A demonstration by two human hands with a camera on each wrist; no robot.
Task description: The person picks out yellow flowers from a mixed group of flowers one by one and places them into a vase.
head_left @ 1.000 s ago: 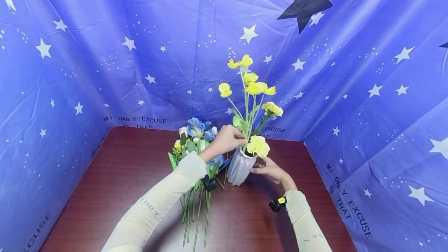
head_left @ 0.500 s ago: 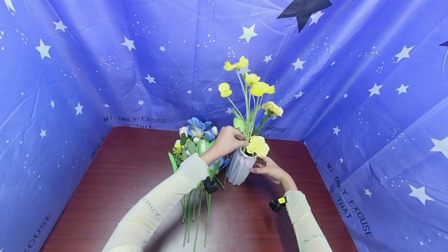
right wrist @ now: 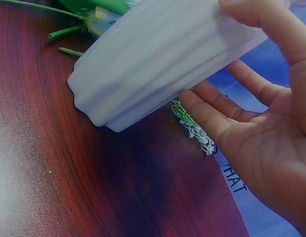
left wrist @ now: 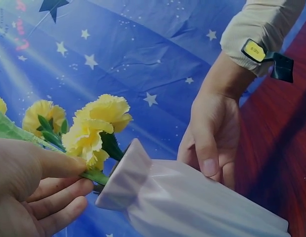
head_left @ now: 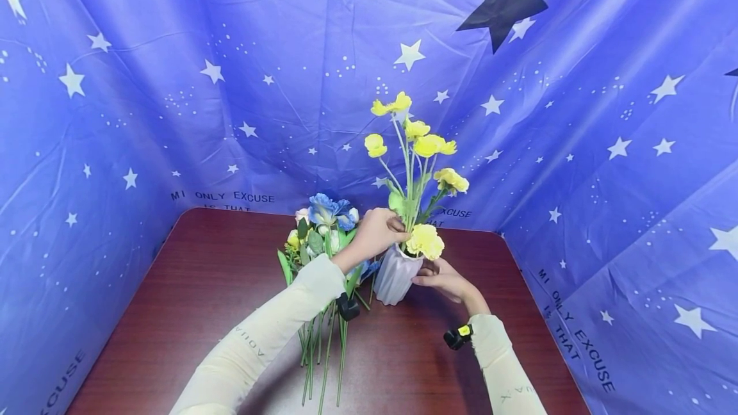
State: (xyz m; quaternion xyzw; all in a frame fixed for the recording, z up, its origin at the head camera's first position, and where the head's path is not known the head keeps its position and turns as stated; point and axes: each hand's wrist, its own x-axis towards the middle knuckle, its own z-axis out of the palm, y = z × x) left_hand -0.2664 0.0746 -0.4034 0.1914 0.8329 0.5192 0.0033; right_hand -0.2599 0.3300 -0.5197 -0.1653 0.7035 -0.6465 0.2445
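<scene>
A pale ribbed vase point(head_left: 395, 279) stands upright on the table, holding several yellow flowers with long stems. At its mouth, my left hand point(head_left: 376, 235) pinches the green stems point(left wrist: 95, 176) between thumb and fingers, as the left wrist view shows up close. A yellow carnation point(head_left: 425, 242) sits low over the rim, and another yellow bloom point(head_left: 451, 180) leans out to the right. My right hand point(head_left: 445, 279) steadies the vase from the right. Its thumb lies on one side of the wall and its fingertips point(right wrist: 191, 98) touch the other. The stem ends inside the vase are hidden.
Left of the vase lies a bunch of flowers point(head_left: 325, 211) in blue, white and yellow, stems towards the front edge. A sprig of small white blossoms point(right wrist: 195, 129) lies behind the vase. Starry blue cloth point(head_left: 323, 82) encloses the dark red table point(head_left: 190, 287).
The tall yellow blooms first tilt slightly left, then shift a little right as my left hand works at the stems. My right hand and the vase keep their place.
</scene>
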